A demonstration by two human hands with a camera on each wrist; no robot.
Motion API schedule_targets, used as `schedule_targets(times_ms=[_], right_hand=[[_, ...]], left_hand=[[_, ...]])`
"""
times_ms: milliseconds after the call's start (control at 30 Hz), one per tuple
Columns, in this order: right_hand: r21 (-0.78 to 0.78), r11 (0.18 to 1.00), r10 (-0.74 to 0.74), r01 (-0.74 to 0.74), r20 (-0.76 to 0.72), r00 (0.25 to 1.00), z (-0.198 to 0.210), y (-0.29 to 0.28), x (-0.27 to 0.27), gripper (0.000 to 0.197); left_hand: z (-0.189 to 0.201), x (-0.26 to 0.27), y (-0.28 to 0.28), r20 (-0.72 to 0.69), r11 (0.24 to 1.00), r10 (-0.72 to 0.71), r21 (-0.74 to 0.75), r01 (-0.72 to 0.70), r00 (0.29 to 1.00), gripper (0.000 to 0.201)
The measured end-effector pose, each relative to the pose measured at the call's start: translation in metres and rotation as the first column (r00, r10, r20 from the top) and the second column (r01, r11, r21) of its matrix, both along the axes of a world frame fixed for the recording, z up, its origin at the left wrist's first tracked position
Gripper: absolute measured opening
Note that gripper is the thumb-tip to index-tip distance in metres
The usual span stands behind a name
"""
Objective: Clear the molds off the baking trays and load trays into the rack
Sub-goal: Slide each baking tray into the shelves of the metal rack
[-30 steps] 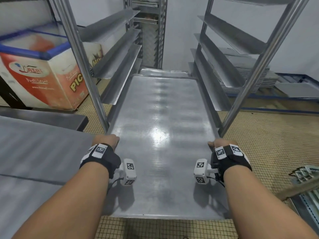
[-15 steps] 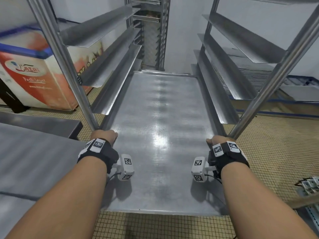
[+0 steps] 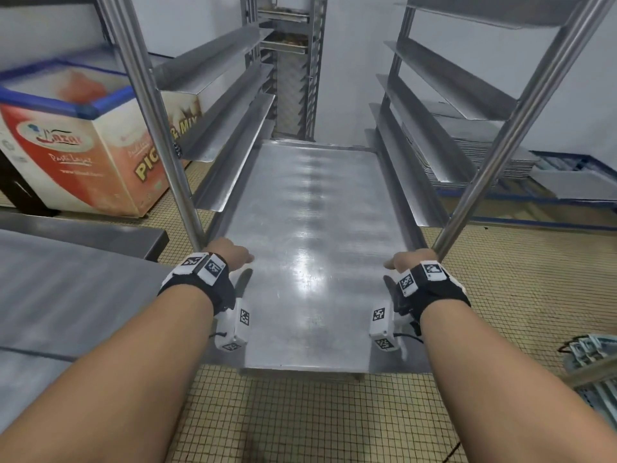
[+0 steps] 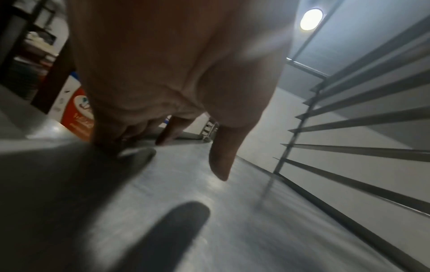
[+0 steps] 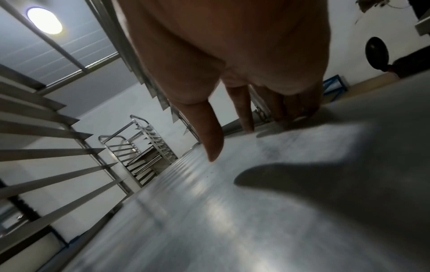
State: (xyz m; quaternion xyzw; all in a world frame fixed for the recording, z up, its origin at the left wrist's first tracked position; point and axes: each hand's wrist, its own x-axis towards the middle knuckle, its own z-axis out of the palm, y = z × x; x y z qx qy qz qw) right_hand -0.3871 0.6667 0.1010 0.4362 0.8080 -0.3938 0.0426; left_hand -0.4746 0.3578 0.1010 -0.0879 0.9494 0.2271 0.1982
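Grip gone slack since a second ago: clamped then on the tray (image 3: 317,235) edges, now loose on both sides; left hand (image 3: 230,259) with thumb lifted and fingertips merely touching the rim; right hand (image 3: 412,262) likewise, holding nothing. Tray deeper between the rack (image 3: 157,135) rails, bare of molds, near end jutting over the floor (image 3: 300,412); reads as a release after the push; cannot tell whether fully home.

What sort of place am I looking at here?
Probably a commercial bakery's back room: a steel tray rack with a baking tray partly in, a stack of trays by the wall, and a branded chest freezer.
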Motion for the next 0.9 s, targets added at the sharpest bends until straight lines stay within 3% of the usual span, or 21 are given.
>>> schedule_targets(times_ms=[100, 233, 367, 500, 533, 600, 667, 800, 900], right_hand=[[0.012, 1.000, -0.017, 0.017, 0.042, 0.999, 0.010, -0.012, 0.017, 0.058], [0.059, 0.995, 0.074, -0.076, 0.041, 0.996, 0.007, -0.023, 0.047, 0.076], [0.074, 0.972, 0.224, -0.225, 0.016, 0.974, 0.003, -0.035, 0.075, 0.066], [0.125, 0.935, 0.340, -0.332, -0.045, 0.939, -0.005, -0.053, 0.105, 0.064], [0.169, 0.914, 0.380, -0.368, -0.044, 0.924, -0.006, -0.058, 0.113, 0.062], [0.253, 0.851, 0.475, -0.459, -0.003, 0.880, -0.011, -0.066, 0.125, 0.066], [0.251, 0.817, 0.534, -0.519, 0.013, 0.846, -0.019, -0.070, 0.136, 0.085], [0.298, 0.707, 0.665, -0.641, 0.029, 0.747, -0.034, -0.066, 0.150, 0.109], [0.356, 0.623, 0.721, -0.696, 0.084, 0.688, -0.038, -0.061, 0.146, 0.108]], left_hand=[[0.007, 0.022, 0.002, 0.042, 0.986, -0.137, -0.091, 0.140, 0.990, 0.063], [0.009, 0.050, -0.002, 0.098, 0.907, -0.387, -0.137, 0.398, 0.917, 0.053], [0.012, 0.091, -0.008, 0.106, 0.823, -0.550, -0.097, 0.560, 0.828, 0.075], [-0.003, 0.132, -0.017, 0.093, 0.766, -0.612, -0.176, 0.618, 0.785, 0.122], [-0.010, 0.138, -0.018, 0.066, 0.748, -0.629, -0.220, 0.626, 0.775, 0.127], [-0.025, 0.143, -0.017, 0.001, 0.708, -0.664, -0.323, 0.628, 0.748, 0.116], [-0.035, 0.143, -0.016, -0.044, 0.689, -0.679, -0.382, 0.616, 0.733, 0.105], [-0.044, 0.141, -0.015, -0.045, 0.698, -0.669, -0.382, 0.606, 0.742, 0.106], [-0.043, 0.137, -0.014, -0.053, 0.697, -0.669, -0.391, 0.601, 0.741, 0.109]])
